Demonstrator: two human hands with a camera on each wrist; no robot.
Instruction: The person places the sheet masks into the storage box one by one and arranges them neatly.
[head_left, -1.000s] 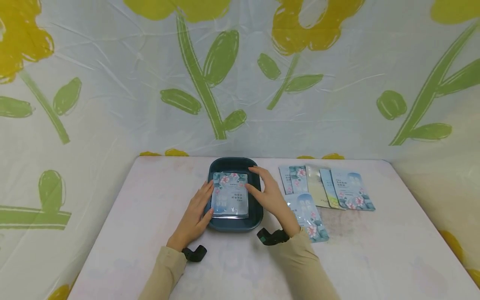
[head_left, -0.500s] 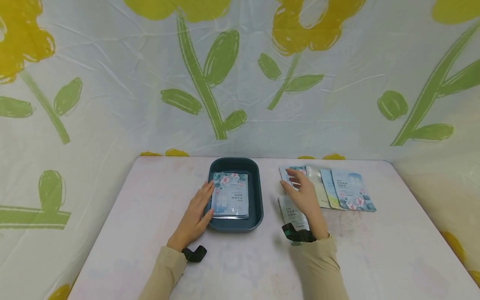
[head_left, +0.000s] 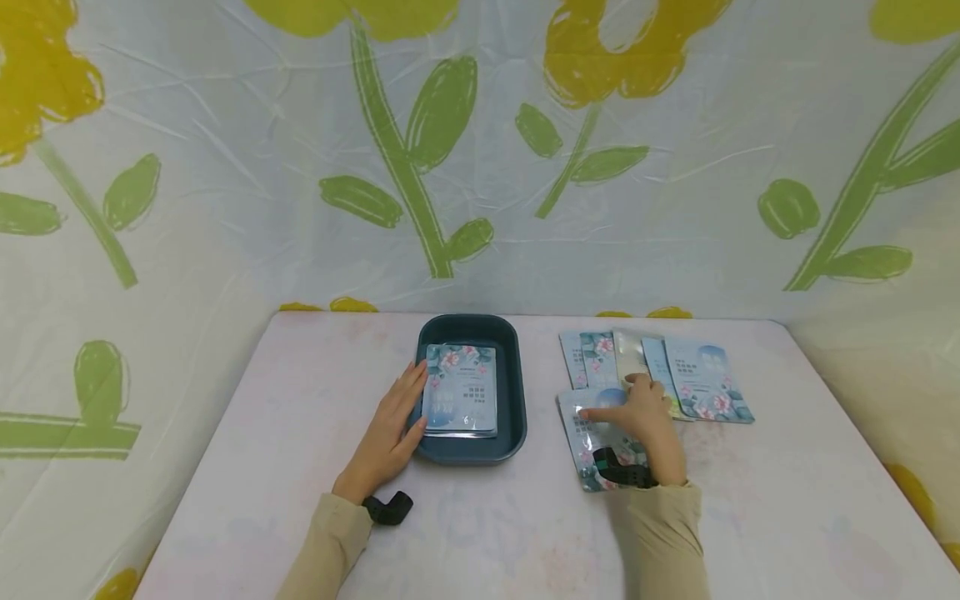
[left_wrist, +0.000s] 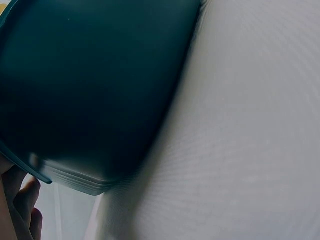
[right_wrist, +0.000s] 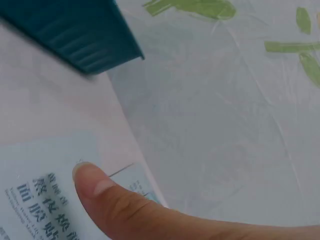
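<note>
A dark teal tray (head_left: 513,425) holds a stack of blue, flower-printed sheet mask packets (head_left: 461,392). My left hand (head_left: 384,435) rests along the tray's left side, fingers nearly straight; in the left wrist view its fingers (left_wrist: 27,200) show by the rim. Right of the tray, one sheet mask packet (head_left: 583,454) lies flat and slightly tilted. My right hand (head_left: 648,421) is over it, thumb stretched out to the left and fingers spread toward its far right corner. The right wrist view shows the thumb (right_wrist: 105,192) above the printed face; the other fingers are hidden there.
Behind the right hand, several more packets lie overlapped in a fan, the rightmost a blue one (head_left: 708,379), with a pale cream one (head_left: 628,354) among them. A flower-patterned cloth (head_left: 285,233) hangs behind the pale tabletop (head_left: 322,367).
My right hand has left the tray and its packet stack and moved right, over the single packet. My left hand has stayed at the tray's left side.
</note>
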